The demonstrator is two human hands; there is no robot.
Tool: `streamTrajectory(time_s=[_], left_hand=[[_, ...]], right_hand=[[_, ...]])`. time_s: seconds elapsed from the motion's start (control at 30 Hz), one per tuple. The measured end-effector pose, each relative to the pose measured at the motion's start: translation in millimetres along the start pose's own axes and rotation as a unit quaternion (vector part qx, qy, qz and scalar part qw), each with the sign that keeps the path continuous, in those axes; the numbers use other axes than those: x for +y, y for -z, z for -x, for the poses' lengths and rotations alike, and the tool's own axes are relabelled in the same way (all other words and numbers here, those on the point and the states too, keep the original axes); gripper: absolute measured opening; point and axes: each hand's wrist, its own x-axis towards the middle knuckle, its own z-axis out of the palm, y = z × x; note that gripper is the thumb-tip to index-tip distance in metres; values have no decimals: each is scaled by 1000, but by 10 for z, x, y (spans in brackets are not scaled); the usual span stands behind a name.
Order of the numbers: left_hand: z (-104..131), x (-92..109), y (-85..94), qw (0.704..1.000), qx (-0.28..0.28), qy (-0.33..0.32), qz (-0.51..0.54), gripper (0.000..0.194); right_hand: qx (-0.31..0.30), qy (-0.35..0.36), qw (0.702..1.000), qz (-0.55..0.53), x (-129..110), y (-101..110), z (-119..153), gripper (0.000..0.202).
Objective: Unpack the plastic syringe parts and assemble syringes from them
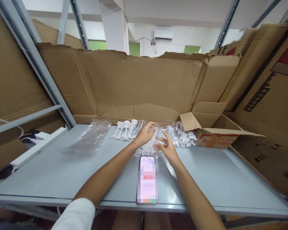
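Observation:
My left hand is closed around a clear, ribbed plastic tube-like piece, held above the middle of the table. Just to the right, my right hand has its fingers apart and curved toward that piece; I see nothing clearly held in it. Below both hands lies a pile of small white and translucent caps. White long-stemmed plastic pieces with round ends lie in a row left of my left hand. Clear tube-like pieces are partly hidden behind that hand.
A phone with its screen lit lies near the front edge. Clear plastic bags lie at left. Bagged white parts sit beside an open cardboard box at right. Cardboard walls the back; a power strip is at far left.

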Motion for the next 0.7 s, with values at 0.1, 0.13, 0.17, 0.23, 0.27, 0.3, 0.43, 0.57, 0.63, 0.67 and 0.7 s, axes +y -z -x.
streamTrajectory(time_s=[0.1,0.13,0.17,0.23,0.27,0.3,0.43,0.57,0.63,0.67,0.7], left_hand=[[50,-10,-58,999,-28,-36,-30,46],[80,2,-67,997,-43,-43,-40,53],[112,21,-70,996,-59,-48,-48,60],[173,74,-63,993,-91,-61,-51,68],[198,103,-55,990,-111,-69,-49,69],[217,129,-45,987,-132,-77,-50,68],[216,142,-10,977,-166,-101,-87,59],[58,-55,31,971,-107,-121,-175,53],[-62,-200,53,963,-73,-114,-235,52],[-121,-271,60,956,-61,-101,-268,51],[-176,-338,62,948,-52,-86,-302,50]], right_hand=[[13,0,1000,-28,4,5,-9,77],[19,-1,999,-36,1,12,-14,76],[28,-2,999,-47,-3,21,-20,75],[48,-5,996,-74,-14,46,-32,72],[58,-7,995,-86,-20,60,-37,70],[64,-9,993,-95,-24,72,-41,68],[62,-7,994,-93,-34,93,-49,61],[69,12,996,-52,-41,75,-49,53],[68,19,997,-23,-38,72,-52,51],[66,20,998,-11,-33,74,-54,50],[64,20,998,-1,-26,76,-57,49]])
